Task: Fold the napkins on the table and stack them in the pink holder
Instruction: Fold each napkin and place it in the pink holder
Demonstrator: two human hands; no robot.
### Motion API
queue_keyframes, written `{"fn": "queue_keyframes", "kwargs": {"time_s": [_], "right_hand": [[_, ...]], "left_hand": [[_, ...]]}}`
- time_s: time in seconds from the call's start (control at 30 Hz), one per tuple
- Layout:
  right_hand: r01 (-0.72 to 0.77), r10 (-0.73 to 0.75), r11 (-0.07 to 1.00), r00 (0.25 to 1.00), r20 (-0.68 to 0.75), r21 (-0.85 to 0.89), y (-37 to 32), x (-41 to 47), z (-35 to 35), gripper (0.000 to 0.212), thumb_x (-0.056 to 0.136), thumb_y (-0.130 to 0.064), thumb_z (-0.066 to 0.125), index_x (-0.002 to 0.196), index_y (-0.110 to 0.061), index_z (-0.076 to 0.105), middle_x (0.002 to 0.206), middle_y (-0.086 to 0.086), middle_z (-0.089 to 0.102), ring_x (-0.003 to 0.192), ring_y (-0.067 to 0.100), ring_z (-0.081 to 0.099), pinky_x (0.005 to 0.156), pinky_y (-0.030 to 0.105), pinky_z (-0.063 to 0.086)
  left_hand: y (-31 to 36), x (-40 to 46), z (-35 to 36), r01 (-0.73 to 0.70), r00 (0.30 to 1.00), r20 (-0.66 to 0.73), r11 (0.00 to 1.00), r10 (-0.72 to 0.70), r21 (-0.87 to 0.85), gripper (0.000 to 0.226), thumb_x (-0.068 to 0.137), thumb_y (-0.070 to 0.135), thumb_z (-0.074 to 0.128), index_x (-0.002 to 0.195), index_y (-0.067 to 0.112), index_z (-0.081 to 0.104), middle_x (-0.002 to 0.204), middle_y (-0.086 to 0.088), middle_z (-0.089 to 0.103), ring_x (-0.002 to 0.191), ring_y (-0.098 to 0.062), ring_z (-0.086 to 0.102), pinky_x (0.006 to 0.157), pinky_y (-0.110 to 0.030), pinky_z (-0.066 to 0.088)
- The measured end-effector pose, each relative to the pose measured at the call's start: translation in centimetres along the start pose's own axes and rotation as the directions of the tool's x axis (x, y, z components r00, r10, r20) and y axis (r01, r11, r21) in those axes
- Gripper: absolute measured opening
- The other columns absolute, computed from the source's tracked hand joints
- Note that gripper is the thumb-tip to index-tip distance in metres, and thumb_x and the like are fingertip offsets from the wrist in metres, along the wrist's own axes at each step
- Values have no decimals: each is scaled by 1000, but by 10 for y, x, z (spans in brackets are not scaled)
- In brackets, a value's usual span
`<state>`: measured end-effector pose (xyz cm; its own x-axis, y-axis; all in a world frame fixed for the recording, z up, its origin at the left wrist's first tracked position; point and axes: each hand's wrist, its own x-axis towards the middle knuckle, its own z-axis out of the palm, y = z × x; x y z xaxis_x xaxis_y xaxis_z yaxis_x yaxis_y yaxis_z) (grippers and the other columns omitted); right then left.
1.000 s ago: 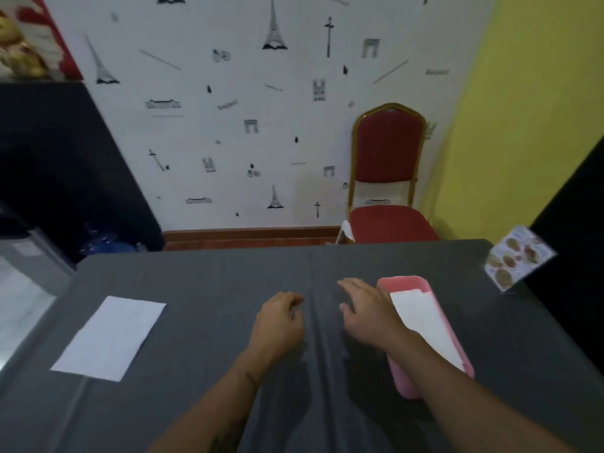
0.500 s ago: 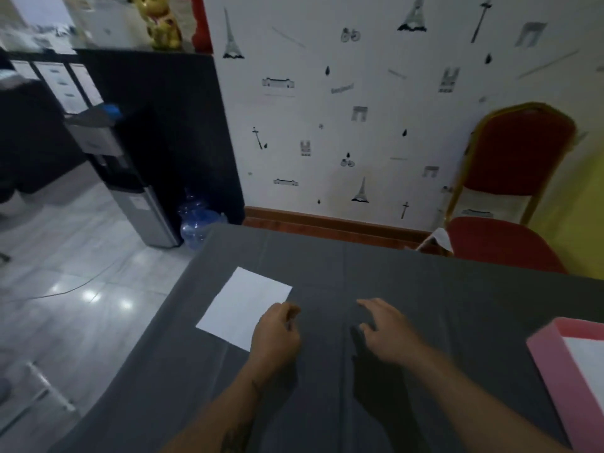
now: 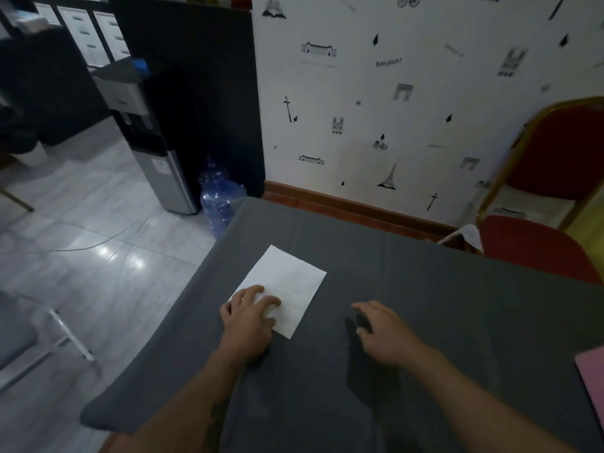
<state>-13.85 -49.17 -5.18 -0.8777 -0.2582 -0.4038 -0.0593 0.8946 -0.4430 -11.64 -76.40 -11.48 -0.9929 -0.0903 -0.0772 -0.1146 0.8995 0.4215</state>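
A white napkin [image 3: 287, 284] lies flat on the dark grey tablecloth [image 3: 441, 308], near the table's left edge. My left hand [image 3: 249, 317] rests palm down on the napkin's near left corner, fingers spread over the paper. My right hand [image 3: 384, 331] hovers just above the cloth to the right of the napkin, fingers loosely apart and holding nothing. Only a corner of the pink holder [image 3: 593, 377] shows at the right edge of the view.
The table's left edge drops to a tiled floor with a blue water jug [image 3: 219, 199] and a water dispenser [image 3: 153, 148]. A red chair [image 3: 542, 230] stands behind the far right of the table, against the patterned wall.
My view has swung left, so the pink holder slid to the right edge. My left hand moved from the napkin's edge onto its near corner. My right hand followed leftward.
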Motion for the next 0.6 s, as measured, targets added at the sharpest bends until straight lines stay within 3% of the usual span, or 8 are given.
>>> {"fn": "queue_keyframes", "kwargs": {"time_s": [0.2,0.43,0.6], "right_hand": [[49,-49,999,999,23,11,-15,3,18,51,96,-19,54,145,-18,43,143,0,45,136,20,41,112,28,31],[56,-56,998,997,48,14,-21,8,27,51,95,-20,54,145,-18,43,139,1,47,132,21,43,110,31,34],[59,-60,998,997,42,16,-21,9,28,50,94,-21,55,144,-20,44,138,0,48,131,21,44,111,33,35]], "left_hand": [[-1,6,1,21,994,-106,997,-29,-72,18,85,31,60,99,42,61,128,13,40,129,-15,27,102,-38,13],[-19,5,-16,-106,987,124,994,106,-10,45,78,36,63,120,49,51,143,12,31,137,-15,17,110,-42,8],[-16,10,-18,-86,988,125,996,87,-13,40,80,36,66,117,48,54,140,12,32,136,-17,19,110,-43,10]]}}
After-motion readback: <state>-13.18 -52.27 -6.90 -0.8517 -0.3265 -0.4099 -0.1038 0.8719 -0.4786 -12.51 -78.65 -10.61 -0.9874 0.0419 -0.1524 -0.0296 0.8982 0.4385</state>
